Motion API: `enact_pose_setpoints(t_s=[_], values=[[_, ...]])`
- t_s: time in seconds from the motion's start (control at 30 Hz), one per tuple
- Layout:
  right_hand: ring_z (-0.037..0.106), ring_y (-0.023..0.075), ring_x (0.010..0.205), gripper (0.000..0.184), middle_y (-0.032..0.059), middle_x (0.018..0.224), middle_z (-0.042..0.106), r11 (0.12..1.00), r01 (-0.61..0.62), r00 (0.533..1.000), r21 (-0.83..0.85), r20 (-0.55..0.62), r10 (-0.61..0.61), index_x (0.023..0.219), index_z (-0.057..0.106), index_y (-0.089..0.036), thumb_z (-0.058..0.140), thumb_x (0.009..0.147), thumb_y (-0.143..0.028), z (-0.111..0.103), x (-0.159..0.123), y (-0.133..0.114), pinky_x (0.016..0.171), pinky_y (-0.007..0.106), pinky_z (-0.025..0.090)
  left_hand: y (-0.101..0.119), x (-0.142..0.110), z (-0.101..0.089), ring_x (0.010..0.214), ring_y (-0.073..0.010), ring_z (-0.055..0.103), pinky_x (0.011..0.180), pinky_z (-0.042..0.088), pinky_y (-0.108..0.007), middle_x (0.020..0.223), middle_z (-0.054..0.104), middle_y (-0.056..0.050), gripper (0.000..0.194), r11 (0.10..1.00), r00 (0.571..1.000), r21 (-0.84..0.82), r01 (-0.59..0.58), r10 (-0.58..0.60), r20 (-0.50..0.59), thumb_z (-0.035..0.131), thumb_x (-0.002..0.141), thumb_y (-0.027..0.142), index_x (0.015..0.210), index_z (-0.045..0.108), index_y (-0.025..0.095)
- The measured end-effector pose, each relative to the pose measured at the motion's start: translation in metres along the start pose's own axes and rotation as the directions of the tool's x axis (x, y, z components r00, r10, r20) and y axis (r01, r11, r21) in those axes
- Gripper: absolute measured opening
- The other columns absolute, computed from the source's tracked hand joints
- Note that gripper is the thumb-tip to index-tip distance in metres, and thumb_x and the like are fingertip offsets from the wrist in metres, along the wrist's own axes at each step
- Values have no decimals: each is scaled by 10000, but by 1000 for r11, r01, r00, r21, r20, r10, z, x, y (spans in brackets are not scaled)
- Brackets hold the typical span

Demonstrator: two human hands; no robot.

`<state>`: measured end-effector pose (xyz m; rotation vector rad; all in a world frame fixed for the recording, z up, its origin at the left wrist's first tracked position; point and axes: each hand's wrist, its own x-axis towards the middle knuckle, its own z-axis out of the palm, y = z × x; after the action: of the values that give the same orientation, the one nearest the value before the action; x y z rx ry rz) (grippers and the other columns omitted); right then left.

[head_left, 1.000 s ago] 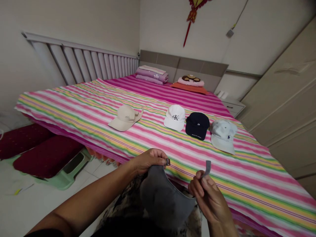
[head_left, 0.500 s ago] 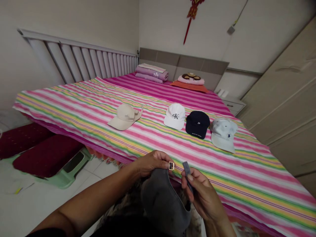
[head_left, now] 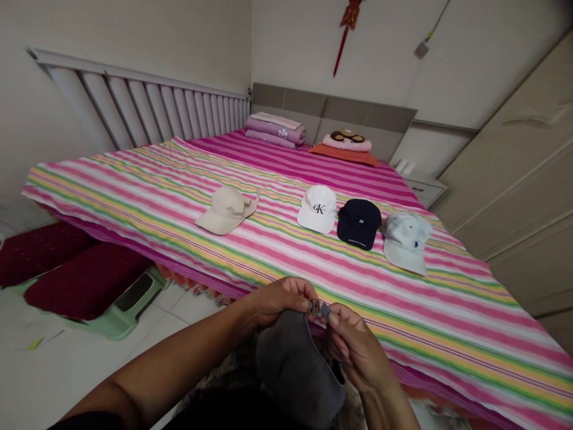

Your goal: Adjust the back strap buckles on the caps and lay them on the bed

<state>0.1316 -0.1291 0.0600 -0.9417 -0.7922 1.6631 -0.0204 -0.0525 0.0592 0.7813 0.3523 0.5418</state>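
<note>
A grey cap (head_left: 298, 370) hangs in front of my body, its back opening towards the right. My left hand (head_left: 289, 298) pinches the cap's edge beside a gold-coloured metal buckle (head_left: 314, 307). Between thumb and fingers, my right hand (head_left: 353, 343) grips the cap's grey strap (head_left: 325, 312). The strap's end is right at the buckle; whether it has entered the frame I cannot tell. On the bed beyond lie a beige cap (head_left: 226, 209), a white cap (head_left: 317, 209), a dark navy cap (head_left: 359, 224) and a pale blue cap (head_left: 407, 242).
A striped sheet (head_left: 147, 197) covers the bed in front of me. Folded purple bedding (head_left: 273, 131) and a pink folded item on orange cloth (head_left: 344, 143) sit by the headboard. Dark red-topped green stools (head_left: 89, 280) stand at left; a wardrobe (head_left: 514, 179) stands at right.
My right hand has moved left, bringing the strap's end from a gap away up to the buckle. My left hand keeps its hold on the cap almost in place.
</note>
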Motion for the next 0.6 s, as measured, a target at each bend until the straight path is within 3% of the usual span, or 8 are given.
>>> enact_pose_setpoints(t_s=[0.27,0.6], values=[[126,10,299,205,-125,325,289,998,-16,998,61,57,13,645,519,-163,637,712,-316,-2,8,7,336,164,99,-8,4,-6,490,-89,571,481,403,-160,586,646,-48,242,998,998,-56,4,0,71,754,545,202,701,605,93],[141,11,313,220,-119,342,294,1000,-22,998,-5,53,22,641,529,-153,649,700,-328,-4,8,6,345,169,92,-12,7,-9,486,-94,578,462,408,-155,599,649,-49,241,996,998,-84,42,-37,56,751,539,162,707,589,101]])
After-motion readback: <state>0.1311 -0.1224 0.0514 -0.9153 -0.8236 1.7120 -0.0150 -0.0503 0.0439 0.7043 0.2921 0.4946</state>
